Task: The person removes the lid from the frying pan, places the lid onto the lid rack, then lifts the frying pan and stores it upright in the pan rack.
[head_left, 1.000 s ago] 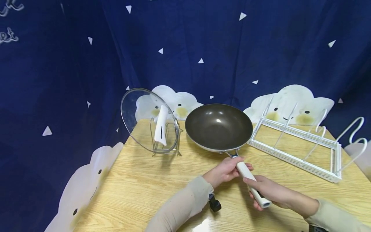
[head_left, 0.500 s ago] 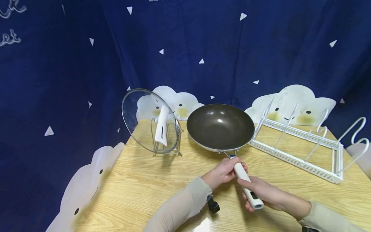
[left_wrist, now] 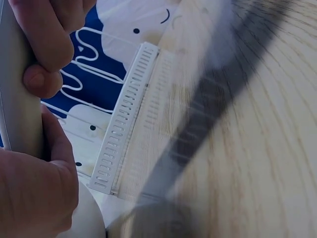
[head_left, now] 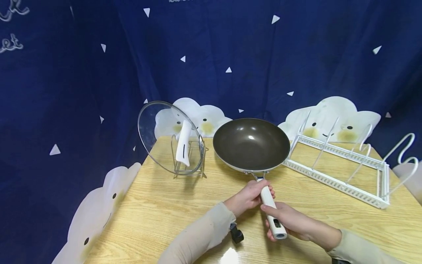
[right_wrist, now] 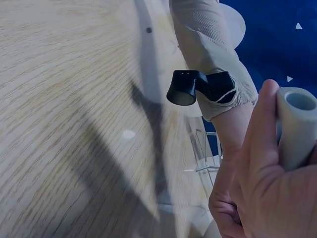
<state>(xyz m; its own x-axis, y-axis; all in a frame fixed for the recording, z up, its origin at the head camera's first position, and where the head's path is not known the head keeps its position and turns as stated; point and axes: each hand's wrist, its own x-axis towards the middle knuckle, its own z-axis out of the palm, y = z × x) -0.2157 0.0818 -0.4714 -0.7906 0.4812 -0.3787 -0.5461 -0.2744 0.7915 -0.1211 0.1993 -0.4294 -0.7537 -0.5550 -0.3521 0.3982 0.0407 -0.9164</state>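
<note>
A deep frying pan [head_left: 251,145] with a dark inside faces up at the middle of the table, its white handle [head_left: 267,198] pointing toward me. My left hand [head_left: 248,198] grips the handle close to the pan. Farther down, my right hand [head_left: 293,222] holds the handle near its end, thumb on top. In the left wrist view my left hand [left_wrist: 37,193] is wrapped on the handle, with right-hand fingers above it. The hollow handle end [right_wrist: 296,131] rises from my right hand [right_wrist: 272,198] in the right wrist view. The handle is off the table, casting a shadow.
Left of the pan, a glass lid [head_left: 158,146] with a white grip [head_left: 183,145] leans upright in a small wire rack [head_left: 202,161]. A white rack [head_left: 336,185] with wire dividers stands on the right. Behind the wooden table [head_left: 155,216] hangs a blue curtain [head_left: 204,44].
Both hands have swung the handle to the left, so it points more directly at me. The pan's bowl has shifted only slightly right. Lid and racks stay put.
</note>
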